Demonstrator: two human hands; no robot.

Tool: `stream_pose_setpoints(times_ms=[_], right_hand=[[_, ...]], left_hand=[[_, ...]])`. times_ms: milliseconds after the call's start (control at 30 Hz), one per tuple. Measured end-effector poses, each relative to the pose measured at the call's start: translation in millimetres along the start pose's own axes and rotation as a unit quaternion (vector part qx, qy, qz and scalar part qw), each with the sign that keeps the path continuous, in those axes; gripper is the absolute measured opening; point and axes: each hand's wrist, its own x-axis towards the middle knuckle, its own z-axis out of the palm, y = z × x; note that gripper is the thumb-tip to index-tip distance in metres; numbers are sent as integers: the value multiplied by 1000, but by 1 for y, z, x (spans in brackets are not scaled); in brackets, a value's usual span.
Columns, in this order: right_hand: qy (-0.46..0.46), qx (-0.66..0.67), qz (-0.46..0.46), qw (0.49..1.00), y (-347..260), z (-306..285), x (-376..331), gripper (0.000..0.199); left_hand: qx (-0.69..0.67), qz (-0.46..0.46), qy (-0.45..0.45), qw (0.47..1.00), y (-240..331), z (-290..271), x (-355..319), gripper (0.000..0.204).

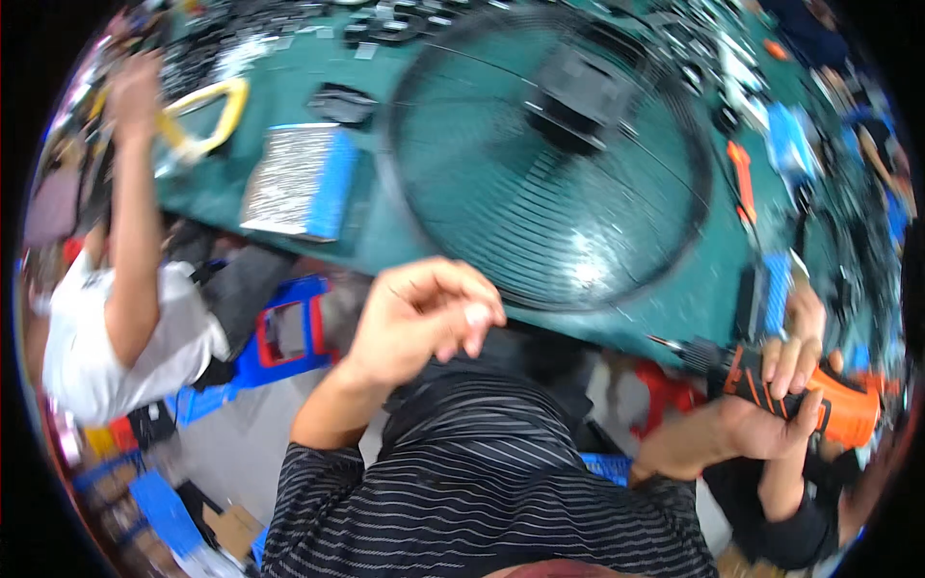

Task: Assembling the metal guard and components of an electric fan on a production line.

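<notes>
My left hand [419,313] is raised in front of the table's near edge. Its fingers are curled in toward the thumb, and whether something small is pinched there is blurred. On the right, my right hand [761,429] grips an orange and black power screwdriver [753,376], its thin bit pointing left. More fingers [785,361] lie over the tool's body; whose hand they belong to I cannot tell. Before me on the table lies a large round black wire grille [501,246], with a black box-shaped part [583,91] on its far half.
A blue and white box [299,183] stands left of the grille on the green table [371,255]. Beyond it are a yellow-handled tool [231,111] and black parts. An orange-handled tool [741,178] lies right. Co-workers sit at both sides, one in a white shirt [125,332].
</notes>
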Motion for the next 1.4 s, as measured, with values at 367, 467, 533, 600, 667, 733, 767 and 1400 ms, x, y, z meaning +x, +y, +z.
stream_pose_setpoints(times_ms=[367,467,533,600,667,733,767,1400], right_hand=[[-27,84,23,996,19,49,-8,39],[-12,80,-12,997,22,48,-13,39],[-31,75,1,997,22,47,-16,40],[-28,69,8,997,22,46,-17,41],[-28,64,15,997,22,45,-17,41],[-59,47,15,997,22,43,-17,42],[-61,46,18,997,21,42,-17,42],[-253,-64,63,963,36,6,32,45]], left_hand=[[-212,-161,-82,960,-78,53,5,15],[-194,-183,-81,960,-76,56,5,16],[-179,-195,-79,961,-76,59,5,16],[-185,-188,-79,961,-77,62,6,17],[-186,-187,-76,962,-78,65,6,17],[-148,-200,-59,967,-79,69,5,20],[-151,-199,-58,967,-79,71,4,20],[647,446,176,593,-88,86,55,40]])
